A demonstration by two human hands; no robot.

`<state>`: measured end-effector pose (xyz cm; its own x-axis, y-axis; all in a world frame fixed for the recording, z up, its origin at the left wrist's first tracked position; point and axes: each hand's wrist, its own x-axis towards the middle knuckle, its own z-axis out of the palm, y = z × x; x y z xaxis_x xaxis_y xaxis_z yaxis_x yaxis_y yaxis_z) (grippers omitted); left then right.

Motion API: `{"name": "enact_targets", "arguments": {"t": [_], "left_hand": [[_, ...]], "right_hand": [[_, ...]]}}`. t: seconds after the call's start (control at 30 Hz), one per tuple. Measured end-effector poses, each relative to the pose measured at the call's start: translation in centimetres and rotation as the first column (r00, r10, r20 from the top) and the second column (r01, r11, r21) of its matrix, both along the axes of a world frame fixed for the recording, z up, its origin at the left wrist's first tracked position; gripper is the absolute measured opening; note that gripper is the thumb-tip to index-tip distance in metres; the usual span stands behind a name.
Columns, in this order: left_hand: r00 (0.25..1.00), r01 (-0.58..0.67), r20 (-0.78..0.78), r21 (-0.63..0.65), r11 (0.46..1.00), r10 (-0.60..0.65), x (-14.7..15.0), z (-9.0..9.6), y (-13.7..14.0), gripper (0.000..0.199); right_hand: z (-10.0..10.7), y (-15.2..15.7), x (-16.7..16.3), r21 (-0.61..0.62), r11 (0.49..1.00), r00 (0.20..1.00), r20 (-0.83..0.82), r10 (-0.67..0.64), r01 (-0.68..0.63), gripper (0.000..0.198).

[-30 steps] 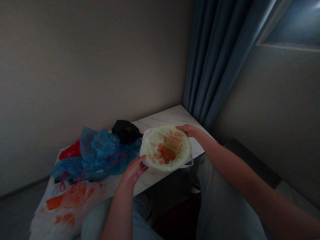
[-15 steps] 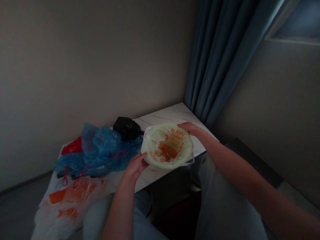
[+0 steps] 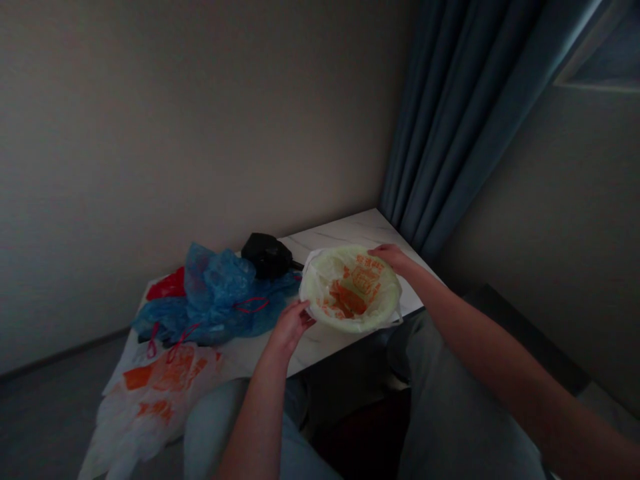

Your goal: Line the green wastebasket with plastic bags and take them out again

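A pale green round bin stands between my hands, its mouth tilted toward me. A thin white plastic bag with orange print lines it and is folded over the rim. My left hand grips the near left side of the rim, with the thumb on top and the fingers curled beneath. On the far right side, my right hand holds the rim and the bag's edge. The bin's lower part is hidden from this angle.
Left of the bin, a blue plastic bag with red ties, a black bag, a red bag and a white bag with orange print lie on the white marbled table. A blue curtain hangs behind its right end.
The view has shifted slightly, so everything sits a little farther right in the picture. Both hands keep their hold on the lined bin, with little visible movement of their own.
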<state>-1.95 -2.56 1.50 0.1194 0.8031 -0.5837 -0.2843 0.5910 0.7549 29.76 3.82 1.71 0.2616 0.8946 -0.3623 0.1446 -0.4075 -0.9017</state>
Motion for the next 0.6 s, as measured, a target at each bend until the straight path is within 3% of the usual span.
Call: {"name": "enact_targets", "arguments": {"t": [0.33, 0.47, 0.6], "left_hand": [[0.995, 0.097, -0.007, -0.017, 0.995, -0.097, 0.69, -0.36, -0.50, 0.004], [0.995, 0.098, -0.010, -0.016, 0.995, -0.098, 0.89, -0.49, -0.54, 0.006], [0.995, 0.095, -0.004, -0.018, 0.995, -0.095, 0.76, -0.74, -0.50, 0.006]], "right_hand": [[-0.20, 0.21, 0.43, 0.088, 0.982, 0.959, 0.216, -0.181, 0.166, 0.021], [-0.07, 0.12, 0.47, 0.068, 0.986, 0.963, 0.211, -0.165, 0.154, 0.022], [0.16, -0.12, 0.40, 0.026, 0.989, 0.984, 0.094, -0.149, 0.147, 0.022]]}}
